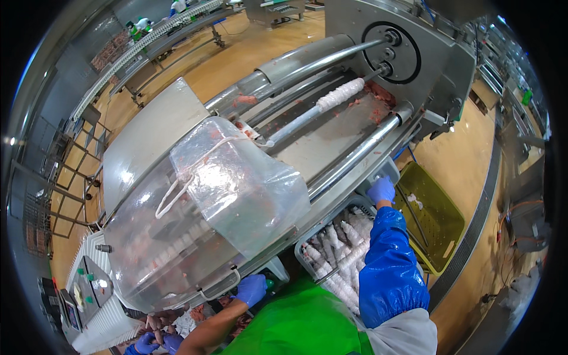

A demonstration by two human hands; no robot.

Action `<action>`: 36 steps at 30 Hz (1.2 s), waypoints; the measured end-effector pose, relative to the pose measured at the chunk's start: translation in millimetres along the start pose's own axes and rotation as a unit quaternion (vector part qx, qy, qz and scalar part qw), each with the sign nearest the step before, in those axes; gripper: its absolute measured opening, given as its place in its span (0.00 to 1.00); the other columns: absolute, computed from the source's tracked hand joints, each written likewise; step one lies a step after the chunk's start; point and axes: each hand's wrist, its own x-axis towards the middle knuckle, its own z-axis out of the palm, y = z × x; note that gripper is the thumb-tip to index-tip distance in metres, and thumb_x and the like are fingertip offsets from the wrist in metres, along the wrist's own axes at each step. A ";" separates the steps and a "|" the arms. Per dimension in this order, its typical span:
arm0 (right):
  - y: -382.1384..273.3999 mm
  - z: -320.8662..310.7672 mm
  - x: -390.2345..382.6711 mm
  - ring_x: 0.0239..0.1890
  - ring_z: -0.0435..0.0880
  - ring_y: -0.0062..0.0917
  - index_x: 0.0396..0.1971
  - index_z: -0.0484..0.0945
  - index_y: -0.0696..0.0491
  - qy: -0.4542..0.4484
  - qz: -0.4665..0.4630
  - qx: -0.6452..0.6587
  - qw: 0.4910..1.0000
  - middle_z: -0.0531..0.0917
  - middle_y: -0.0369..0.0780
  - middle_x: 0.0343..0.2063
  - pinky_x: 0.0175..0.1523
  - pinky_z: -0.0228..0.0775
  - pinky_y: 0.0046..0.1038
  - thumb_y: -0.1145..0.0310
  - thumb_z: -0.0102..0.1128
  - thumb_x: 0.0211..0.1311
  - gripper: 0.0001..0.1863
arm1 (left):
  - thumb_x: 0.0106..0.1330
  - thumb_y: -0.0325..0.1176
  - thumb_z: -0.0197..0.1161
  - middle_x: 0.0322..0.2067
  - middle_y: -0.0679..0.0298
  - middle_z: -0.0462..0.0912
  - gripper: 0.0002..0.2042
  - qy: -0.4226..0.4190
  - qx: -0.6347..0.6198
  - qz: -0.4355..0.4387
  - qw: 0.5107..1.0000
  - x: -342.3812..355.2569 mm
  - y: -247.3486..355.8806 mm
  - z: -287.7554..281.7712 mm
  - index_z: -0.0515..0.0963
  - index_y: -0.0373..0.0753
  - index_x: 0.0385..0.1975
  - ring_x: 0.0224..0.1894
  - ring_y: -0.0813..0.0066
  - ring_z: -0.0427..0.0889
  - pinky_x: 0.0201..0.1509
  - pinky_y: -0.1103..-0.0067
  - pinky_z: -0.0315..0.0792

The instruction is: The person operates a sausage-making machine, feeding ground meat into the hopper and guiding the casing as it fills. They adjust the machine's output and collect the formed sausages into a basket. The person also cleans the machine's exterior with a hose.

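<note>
1. Green apron (302,322) is nearest; right of it, a tub (300,255) holds white sticks (332,235).
2. Left hand (251,289) curls by green knob (270,284), right hand (381,190) at grey box (386,169); gripping, I cannot tell.
3. Sticks probably feel soft, slippery; better hold bare ends.

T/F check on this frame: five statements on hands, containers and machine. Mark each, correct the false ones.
1. The left hand and the right hand both wear purple gloves. True.
2. In the picture, the yellow-green crate stands to the right of the grey bin. True.
3. The bin is full of coiled blue hose. False: it holds long white rolls.
4. A clear plastic sheet lies over part of the metal machine. True.
5. The right hand presses on the sheet. False: it is apart from the sheet, close to the crate.
</note>
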 end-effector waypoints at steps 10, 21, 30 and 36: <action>-2.0 1.6 -1.9 0.52 0.72 0.43 0.42 0.77 0.53 -0.013 0.004 -0.031 0.999 0.66 0.49 0.55 0.52 0.70 0.35 0.64 0.65 0.42 0.22 | 0.56 0.41 0.55 0.26 0.47 0.78 0.12 -0.010 -0.024 0.001 1.000 -1.6 -0.2 -2.4 0.78 0.37 0.26 0.31 0.48 0.79 0.33 0.59 0.71; -3.6 1.6 14.0 0.49 0.77 0.37 0.44 0.77 0.54 -0.036 -0.044 -0.128 0.990 0.74 0.50 0.50 0.47 0.74 0.38 0.54 0.73 0.32 0.34 | 0.54 0.35 0.54 0.27 0.51 0.79 0.08 0.096 -0.073 0.000 0.993 -18.0 -3.5 15.6 0.76 0.39 0.28 0.31 0.50 0.78 0.31 0.60 0.70; 46.4 -32.0 78.1 0.45 0.76 0.46 0.40 0.76 0.59 0.100 0.032 0.166 0.980 0.78 0.55 0.40 0.46 0.70 0.41 0.60 0.59 0.42 0.24 | 0.55 0.43 0.56 0.39 0.52 0.71 0.16 0.147 0.002 0.090 0.985 -3.4 9.8 65.3 0.71 0.37 0.34 0.47 0.50 0.69 0.50 0.59 0.63; 18.0 16.6 61.2 0.39 0.77 0.46 0.38 0.72 0.54 0.217 0.081 0.111 0.966 0.75 0.50 0.37 0.41 0.72 0.44 0.65 0.53 0.52 0.14 | 0.53 0.37 0.52 0.32 0.52 0.71 0.11 0.181 0.108 0.180 0.961 -3.1 6.1 60.7 0.73 0.36 0.28 0.41 0.55 0.69 0.51 0.59 0.62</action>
